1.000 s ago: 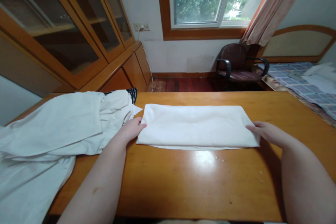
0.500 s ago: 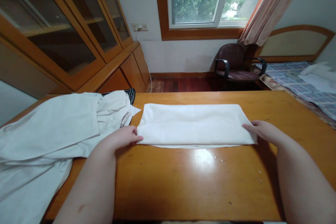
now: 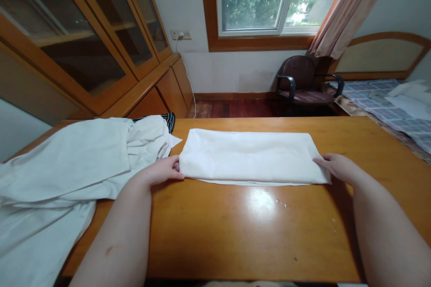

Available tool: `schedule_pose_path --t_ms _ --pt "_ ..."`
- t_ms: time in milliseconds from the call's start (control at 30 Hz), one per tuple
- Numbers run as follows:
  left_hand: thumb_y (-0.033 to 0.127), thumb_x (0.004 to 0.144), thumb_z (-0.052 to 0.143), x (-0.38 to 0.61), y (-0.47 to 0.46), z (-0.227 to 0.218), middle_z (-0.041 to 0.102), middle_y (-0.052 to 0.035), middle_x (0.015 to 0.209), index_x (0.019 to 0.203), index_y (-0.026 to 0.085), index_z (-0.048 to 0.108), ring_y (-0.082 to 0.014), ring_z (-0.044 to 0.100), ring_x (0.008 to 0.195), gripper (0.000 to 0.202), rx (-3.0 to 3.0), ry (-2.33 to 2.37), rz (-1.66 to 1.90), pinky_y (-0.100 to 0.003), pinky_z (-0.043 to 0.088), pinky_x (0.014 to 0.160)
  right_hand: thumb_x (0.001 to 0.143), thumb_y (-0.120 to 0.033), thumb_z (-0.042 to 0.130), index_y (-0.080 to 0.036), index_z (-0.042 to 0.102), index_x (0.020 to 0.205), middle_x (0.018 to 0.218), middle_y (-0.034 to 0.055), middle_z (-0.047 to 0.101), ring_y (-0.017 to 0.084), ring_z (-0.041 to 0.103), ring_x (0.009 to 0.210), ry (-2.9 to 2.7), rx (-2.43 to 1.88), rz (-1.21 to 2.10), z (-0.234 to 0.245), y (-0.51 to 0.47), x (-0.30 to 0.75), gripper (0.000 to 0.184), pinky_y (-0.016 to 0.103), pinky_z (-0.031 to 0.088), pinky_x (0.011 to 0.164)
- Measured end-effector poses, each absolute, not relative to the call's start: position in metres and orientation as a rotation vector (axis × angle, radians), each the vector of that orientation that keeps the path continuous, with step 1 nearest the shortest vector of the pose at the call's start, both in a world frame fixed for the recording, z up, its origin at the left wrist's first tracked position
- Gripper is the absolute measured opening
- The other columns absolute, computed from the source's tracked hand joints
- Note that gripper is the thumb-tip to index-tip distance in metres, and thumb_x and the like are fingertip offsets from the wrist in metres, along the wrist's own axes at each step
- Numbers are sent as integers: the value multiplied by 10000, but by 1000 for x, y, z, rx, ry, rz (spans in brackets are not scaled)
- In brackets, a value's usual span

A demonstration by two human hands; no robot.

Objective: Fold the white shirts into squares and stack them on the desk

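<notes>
A folded white cloth (image 3: pixel 249 157) lies as a long rectangle across the middle of the wooden table (image 3: pixel 256 228). My left hand (image 3: pixel 163 170) is at the cloth's left end, fingers curled around its near corner. At the right end my right hand (image 3: pixel 333 167) pinches the near corner, fingers partly under the fabric. The near edge of the cloth looks slightly lifted and rolled away from me.
A heap of white garments (image 3: pixel 67 170) covers the table's left side, with a black striped piece (image 3: pixel 168 119) peeking out behind. Beyond the table stand a dark armchair (image 3: pixel 303 80), wooden glass-door cabinets (image 3: pixel 84 40) and a bed (image 3: pixel 397 107) at right.
Both hands have pushed the cloth's near edge a little away from me, so the cloth looks narrower. The left hand has curled tighter on the left corner.
</notes>
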State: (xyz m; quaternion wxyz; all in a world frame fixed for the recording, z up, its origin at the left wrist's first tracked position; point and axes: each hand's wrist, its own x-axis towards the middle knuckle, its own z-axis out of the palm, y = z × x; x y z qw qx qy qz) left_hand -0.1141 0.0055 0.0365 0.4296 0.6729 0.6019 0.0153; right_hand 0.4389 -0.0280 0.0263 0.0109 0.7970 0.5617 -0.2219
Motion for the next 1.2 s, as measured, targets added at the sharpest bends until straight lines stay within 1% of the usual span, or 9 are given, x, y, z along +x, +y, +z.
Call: schedule_pose_path --t_ms 133,233,333,433,600,733,900,1067,1200 --pt "345 530 668 -118 8 33 522 38 662 738 205 492 -154 514 613 307 1716 1548 -24 -233 355 532 838 -492 428 -185 571 648 738 121 656 244 588 691 1752 2474 -729 24 -27 442 389 320 384 636" --pt "344 507 671 -118 9 33 524 40 664 725 207 492 -151 510 613 314 1707 1545 -41 -231 354 533 819 -497 453 -192 569 628 711 107 655 245 583 673 1745 2492 -738 24 -28 442 378 322 387 627" --pt "440 577 645 -117 7 36 561 18 683 725 207 525 -160 518 625 301 1695 1551 -26 -244 363 557 838 -474 437 -191 564 629 730 117 661 243 587 688 1732 2496 -713 27 -29 439 374 314 390 631" --pt "533 648 572 -115 6 39 574 -4 637 628 208 518 -163 499 583 330 1654 1622 -48 -262 346 547 865 -445 402 -179 576 668 784 133 668 248 601 731 1721 2480 -715 31 -29 435 374 309 396 655" --pt "566 628 591 -112 5 39 558 -4 596 579 210 526 -159 466 551 365 1635 1671 -57 -268 329 530 855 -456 426 -144 623 784 890 156 679 272 616 812 1690 2514 -806 39 -32 432 375 320 415 712" --pt "609 661 559 -112 5 38 544 -4 596 564 210 509 -159 461 549 413 1592 1691 10 -272 335 530 831 -478 456 -148 647 781 870 143 696 283 625 821 1655 2560 -941 46 -35 430 385 331 425 749" --pt "591 653 582 -115 2 43 517 14 588 602 206 516 -146 442 540 395 1506 1643 59 -265 326 521 807 -421 466 -154 665 741 812 116 707 273 628 775 1646 2615 -1058 45 -37 432 339 331 431 737" --pt "562 624 594 -119 1 46 452 35 528 580 206 473 -130 396 496 378 1574 1697 -93 -259 263 478 786 -368 497 -146 672 687 766 103 709 246 628 727 1643 2633 -1186 44 -38 434 299 295 436 684" --pt "493 577 615 -119 4 39 520 25 574 597 198 508 -140 456 550 314 1720 1708 -247 -252 298 507 799 -300 504 -132 664 703 798 114 708 237 631 737 1623 2628 -1084 46 -37 429 251 284 434 670"
